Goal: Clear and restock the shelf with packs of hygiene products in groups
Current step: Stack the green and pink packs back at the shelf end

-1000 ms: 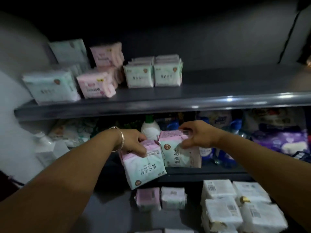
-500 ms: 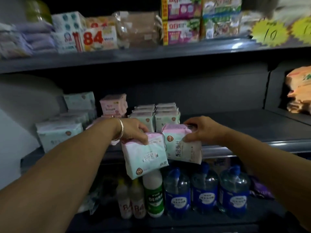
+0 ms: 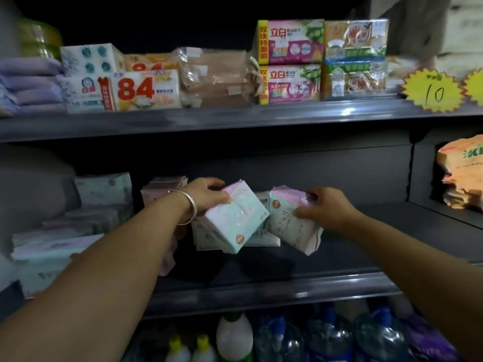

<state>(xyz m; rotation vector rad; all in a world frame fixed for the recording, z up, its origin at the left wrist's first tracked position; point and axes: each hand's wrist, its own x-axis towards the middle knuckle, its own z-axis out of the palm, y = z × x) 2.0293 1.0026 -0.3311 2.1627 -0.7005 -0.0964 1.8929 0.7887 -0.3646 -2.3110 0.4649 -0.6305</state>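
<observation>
My left hand (image 3: 206, 195), with a silver bangle on the wrist, grips a mint-and-pink pack of pads (image 3: 236, 220) by its top edge. My right hand (image 3: 324, 207) grips a second, similar pack (image 3: 290, 226) beside it. Both packs hang tilted over the middle shelf (image 3: 274, 286), in front of green packs (image 3: 261, 236) that stand there. More mint packs (image 3: 103, 190) and pink packs (image 3: 163, 185) sit stacked at the shelf's left end.
The top shelf (image 3: 209, 121) carries soap boxes (image 3: 290, 61), a "84" pack (image 3: 146, 90) and yellow price tags (image 3: 432, 91). Blue water jugs (image 3: 329, 335) and bottles (image 3: 234, 335) stand below. Orange bags (image 3: 462, 176) fill the bay at right. The middle shelf's right part is bare.
Both hands have lifted the two packs from the lower shelf level up to the middle shelf. The view has tilted upward with them.
</observation>
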